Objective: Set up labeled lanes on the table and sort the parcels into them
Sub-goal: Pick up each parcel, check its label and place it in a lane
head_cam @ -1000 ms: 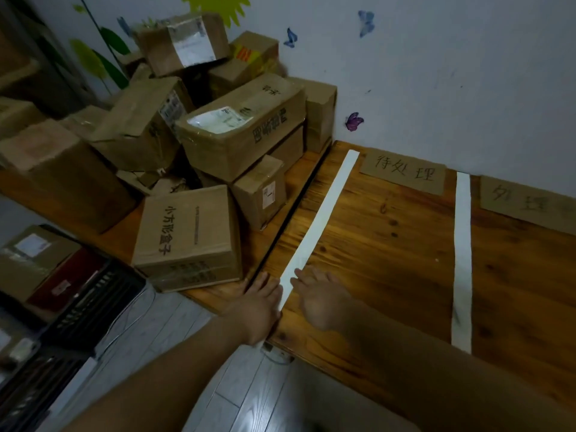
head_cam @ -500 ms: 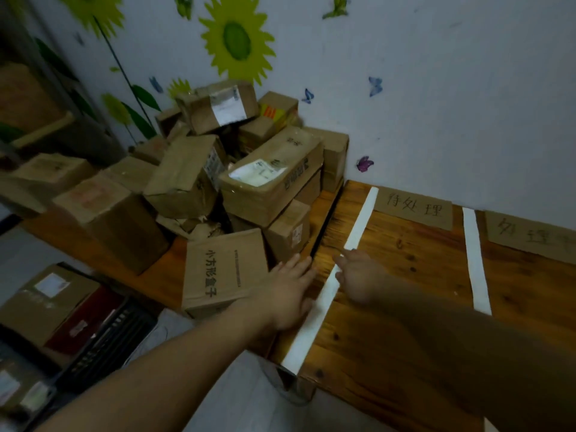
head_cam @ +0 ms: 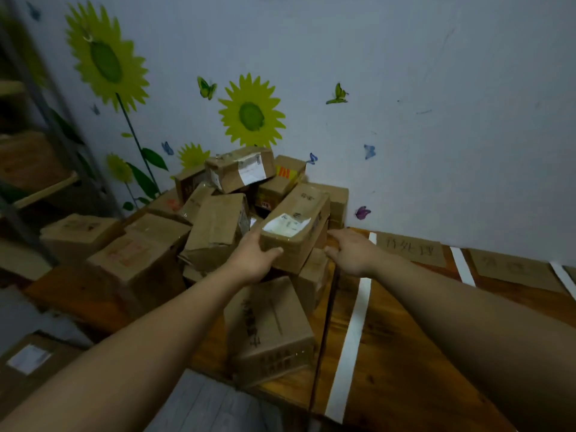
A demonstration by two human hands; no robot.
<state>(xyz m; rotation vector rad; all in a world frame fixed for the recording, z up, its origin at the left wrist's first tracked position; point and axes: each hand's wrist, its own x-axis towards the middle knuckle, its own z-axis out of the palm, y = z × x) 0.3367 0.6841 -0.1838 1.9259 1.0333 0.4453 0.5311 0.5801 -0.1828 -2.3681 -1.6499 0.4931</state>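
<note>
Head view: both hands are being taken off the tape strip (head_cam: 352, 332) & moved to the parcel pile (head_cam: 218, 226) just beyond the worktop's (head_cam: 389, 385) far-left corner. Top parcel (head_cam: 299, 213) is being gripped at its near corner by the left hand (head_cam: 252, 260); the right hand's (head_cam: 352, 254) grip is being held open, just beside it. Lane-laying seems done; sorting is prob. being started.

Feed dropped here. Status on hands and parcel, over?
Left hand grips labelled box at near end. Right hand open at its right side, contact unclear. Box lies atop other boxes.
</note>
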